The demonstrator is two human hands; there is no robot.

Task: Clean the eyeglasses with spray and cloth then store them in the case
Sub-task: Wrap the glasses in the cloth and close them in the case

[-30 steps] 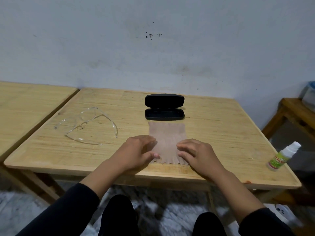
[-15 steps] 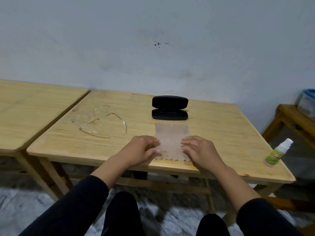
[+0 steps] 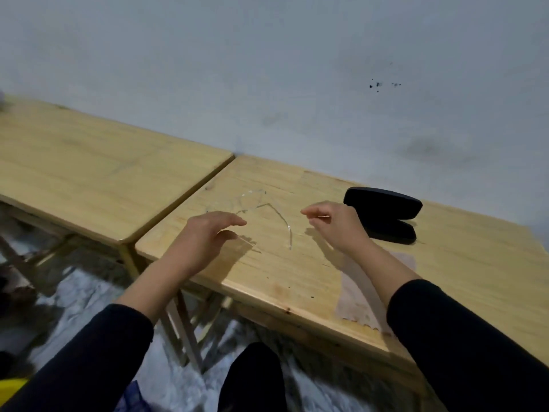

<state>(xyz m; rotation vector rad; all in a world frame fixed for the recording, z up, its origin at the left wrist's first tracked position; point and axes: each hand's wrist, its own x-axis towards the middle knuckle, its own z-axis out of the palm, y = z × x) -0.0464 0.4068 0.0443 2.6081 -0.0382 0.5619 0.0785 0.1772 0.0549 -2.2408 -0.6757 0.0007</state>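
Note:
Clear-framed eyeglasses (image 3: 261,214) lie with arms unfolded on the wooden table (image 3: 297,281). My left hand (image 3: 208,236) hovers over their near left side, fingers loosely spread, holding nothing. My right hand (image 3: 335,224) hangs just right of the glasses, fingers relaxed and pointing left, also holding nothing. The black glasses case (image 3: 386,214) stands open behind my right hand. The beige cloth (image 3: 359,298) lies flat near the table's front edge, partly under my right forearm. The spray bottle is out of view.
A second wooden table (image 3: 89,173) adjoins on the left, with a narrow gap between the two. A grey wall (image 3: 267,84) runs behind both. Below the table are its legs, the floor and my dark-clothed knees.
Both hands have left the cloth and moved left toward the glasses. The view has swung left, so the spray bottle has dropped out of sight.

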